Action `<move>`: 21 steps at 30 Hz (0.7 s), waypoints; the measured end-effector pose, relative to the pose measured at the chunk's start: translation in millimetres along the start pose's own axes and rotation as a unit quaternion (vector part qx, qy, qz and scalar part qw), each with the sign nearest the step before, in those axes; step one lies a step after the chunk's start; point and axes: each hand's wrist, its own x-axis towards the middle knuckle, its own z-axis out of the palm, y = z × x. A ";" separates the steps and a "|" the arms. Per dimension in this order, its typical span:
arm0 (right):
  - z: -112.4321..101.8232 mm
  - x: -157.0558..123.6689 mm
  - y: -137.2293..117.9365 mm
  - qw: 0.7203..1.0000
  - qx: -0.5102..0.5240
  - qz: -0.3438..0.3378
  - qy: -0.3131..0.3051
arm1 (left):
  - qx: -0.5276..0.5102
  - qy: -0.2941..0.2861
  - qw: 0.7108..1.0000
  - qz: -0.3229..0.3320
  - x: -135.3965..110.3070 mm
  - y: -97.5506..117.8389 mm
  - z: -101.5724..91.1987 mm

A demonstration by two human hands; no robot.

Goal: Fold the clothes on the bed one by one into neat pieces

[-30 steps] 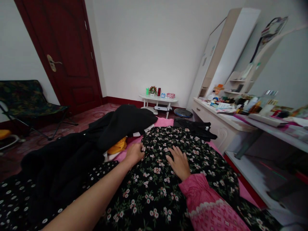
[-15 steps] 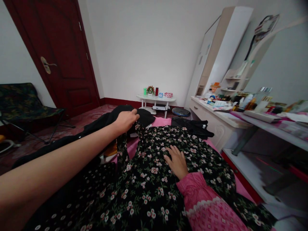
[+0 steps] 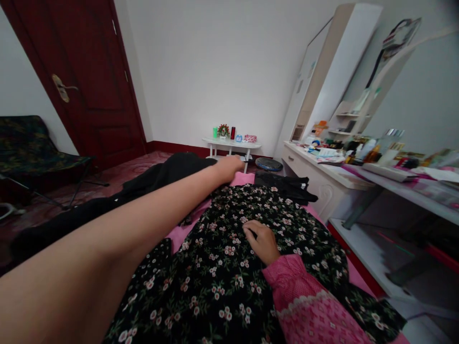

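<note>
A black floral garment lies spread over a pink sheet on the bed. My left hand is stretched far out at the garment's far edge. Its fingers are curled and it appears to hold that edge. My right hand, in a pink patterned sleeve, rests on the middle of the garment with its fingers bent into the fabric. Under my left arm lies a black garment with white dots.
A heap of black clothes lies left of the floral garment, and another black piece lies at the far right corner. A cluttered white dresser stands close on the right. A small white table, a dark red door and a folding chair stand beyond.
My left hand lifted the garment's left edge and carried it away from me to the far side, where the fabric now lies flat. My right hand stayed in place and curled its fingers.
</note>
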 end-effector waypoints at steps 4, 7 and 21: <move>-0.3 -4.5 -0.9 0.999 -0.032 0.024 -0.010 | -0.150 0.022 0.928 0.341 -44.4 63.3 13.2; -1.5 -5.9 -5.5 0.999 -0.023 -0.010 -0.026 | -0.174 -0.004 0.947 0.269 -96.6 59.4 33.6; 11.4 12.2 -13.2 0.990 -0.061 0.118 -0.043 | -0.095 -0.158 0.973 -0.141 -265.1 -9.2 68.0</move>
